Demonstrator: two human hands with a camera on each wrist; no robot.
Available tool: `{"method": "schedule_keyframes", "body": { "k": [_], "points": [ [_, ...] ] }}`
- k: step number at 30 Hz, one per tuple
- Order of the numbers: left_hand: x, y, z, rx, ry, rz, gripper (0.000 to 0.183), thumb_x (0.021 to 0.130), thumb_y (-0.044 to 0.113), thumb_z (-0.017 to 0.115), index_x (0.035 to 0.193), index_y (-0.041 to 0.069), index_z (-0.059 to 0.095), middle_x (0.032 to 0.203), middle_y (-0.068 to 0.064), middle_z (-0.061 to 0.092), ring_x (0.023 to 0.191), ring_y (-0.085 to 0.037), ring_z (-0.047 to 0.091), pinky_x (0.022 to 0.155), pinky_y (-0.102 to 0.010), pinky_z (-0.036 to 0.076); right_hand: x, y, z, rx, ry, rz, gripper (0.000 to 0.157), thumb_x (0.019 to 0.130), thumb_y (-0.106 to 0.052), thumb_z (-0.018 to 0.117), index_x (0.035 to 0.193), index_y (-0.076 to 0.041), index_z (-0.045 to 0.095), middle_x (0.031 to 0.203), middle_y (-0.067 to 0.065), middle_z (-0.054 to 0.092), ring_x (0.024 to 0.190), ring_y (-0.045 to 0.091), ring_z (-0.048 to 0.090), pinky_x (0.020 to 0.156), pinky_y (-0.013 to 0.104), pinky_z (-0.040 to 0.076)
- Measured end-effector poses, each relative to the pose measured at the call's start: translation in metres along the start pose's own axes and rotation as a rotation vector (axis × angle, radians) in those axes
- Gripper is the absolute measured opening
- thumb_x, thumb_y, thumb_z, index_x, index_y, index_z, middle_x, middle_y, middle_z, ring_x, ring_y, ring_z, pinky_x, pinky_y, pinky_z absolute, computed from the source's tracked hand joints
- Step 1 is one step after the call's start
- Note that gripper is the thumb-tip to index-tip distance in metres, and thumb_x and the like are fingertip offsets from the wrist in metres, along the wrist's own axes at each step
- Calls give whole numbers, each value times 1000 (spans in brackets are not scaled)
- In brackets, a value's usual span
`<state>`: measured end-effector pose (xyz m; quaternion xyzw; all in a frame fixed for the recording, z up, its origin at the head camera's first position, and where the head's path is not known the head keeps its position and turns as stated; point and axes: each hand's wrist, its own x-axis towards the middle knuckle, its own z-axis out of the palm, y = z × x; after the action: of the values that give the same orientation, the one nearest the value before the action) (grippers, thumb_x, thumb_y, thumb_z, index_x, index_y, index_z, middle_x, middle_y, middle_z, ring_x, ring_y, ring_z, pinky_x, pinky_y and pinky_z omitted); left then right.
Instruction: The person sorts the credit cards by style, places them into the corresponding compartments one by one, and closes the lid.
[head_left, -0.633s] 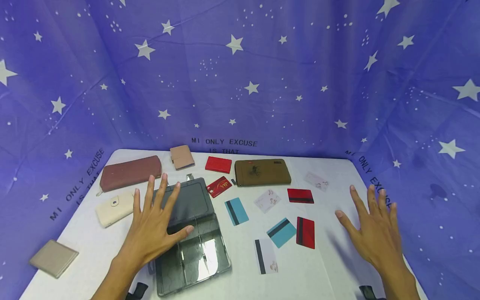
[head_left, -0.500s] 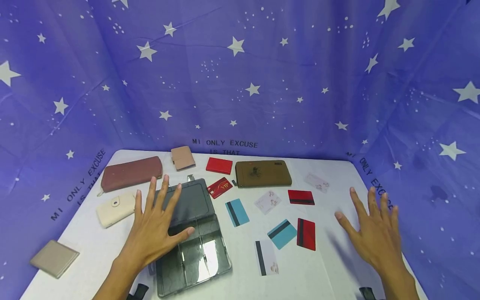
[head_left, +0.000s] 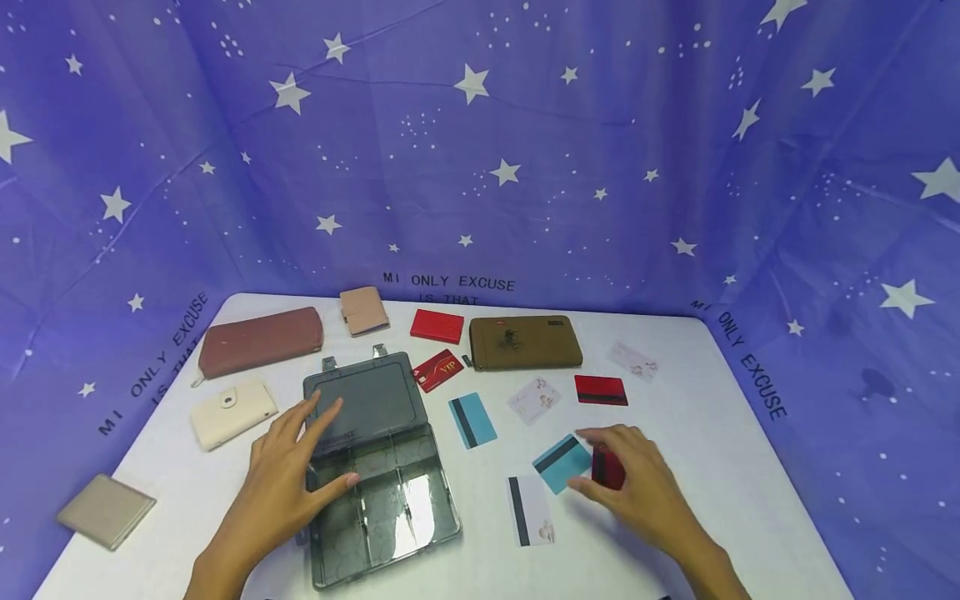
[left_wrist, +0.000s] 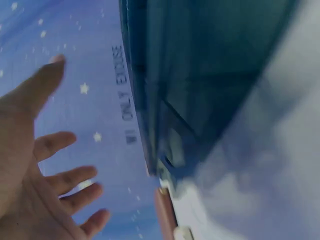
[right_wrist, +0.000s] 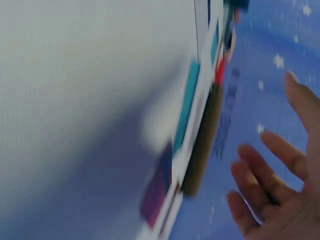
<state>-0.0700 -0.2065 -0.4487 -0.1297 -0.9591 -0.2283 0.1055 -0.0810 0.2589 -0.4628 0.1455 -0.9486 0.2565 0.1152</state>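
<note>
My left hand (head_left: 270, 487) hovers over the left side of a grey transparent divided box (head_left: 375, 398), whose lid lies open. Its fingers are spread and hold nothing; the left wrist view shows the palm and fingertips beside the box's dark wall (left_wrist: 210, 55). My right hand (head_left: 645, 496) is above the cards at the right, thumb and fingertips apart. Between them shows the edge of a blue striped card (head_left: 558, 465), while the hand partly hides a red striped card (head_left: 606, 468). A white card with a black stripe (head_left: 531, 512) lies just left of the right thumb.
Around lie another blue card (head_left: 472, 421), a red VIP card (head_left: 438, 371), a red striped card (head_left: 602, 390) and pale floral cards (head_left: 535, 400). Behind are a brown wallet (head_left: 525, 343), a maroon wallet (head_left: 261, 342) and a red case (head_left: 437, 326). A cream wallet (head_left: 232, 414) is at left.
My right hand has moved left from the table's right side to over the blue and red cards, its fingers drawing closer together. My left hand has lowered and shifted slightly left.
</note>
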Motion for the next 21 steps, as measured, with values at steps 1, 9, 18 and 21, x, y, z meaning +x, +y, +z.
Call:
{"method": "schedule_keyframes", "body": {
  "k": [1,9,18,21],
  "points": [
    [-4,-3,0,-12,5,-6,96,77,50,82,156,34,31,160,-14,32,142,-40,31,100,-66,29,0,-5,6,9,-51,-3,64,68,-49,89,124,-27,65,107,-7,64,100,12,52,90,41,39],
    [-33,-24,1,-65,9,-12,103,63,29,93,152,23,42,124,-6,61,113,-26,55,93,-49,43,1,-29,38,-77,-268,-74,75,51,-54,94,114,-25,67,100,-11,52,94,5,42,86,32,42],
    [-42,-33,10,-162,14,37,94,62,21,92,144,4,50,88,13,57,76,0,51,68,-24,46,11,-40,48,69,-373,-132,61,56,-40,94,99,-25,54,88,-11,48,86,4,43,76,24,40],
    [-45,-33,12,-198,0,28,91,64,19,90,143,2,50,84,12,55,71,4,50,64,-22,46,16,-47,47,240,-389,-79,45,72,-26,89,101,-25,54,80,-12,53,75,2,49,68,20,44]
  ]
}}
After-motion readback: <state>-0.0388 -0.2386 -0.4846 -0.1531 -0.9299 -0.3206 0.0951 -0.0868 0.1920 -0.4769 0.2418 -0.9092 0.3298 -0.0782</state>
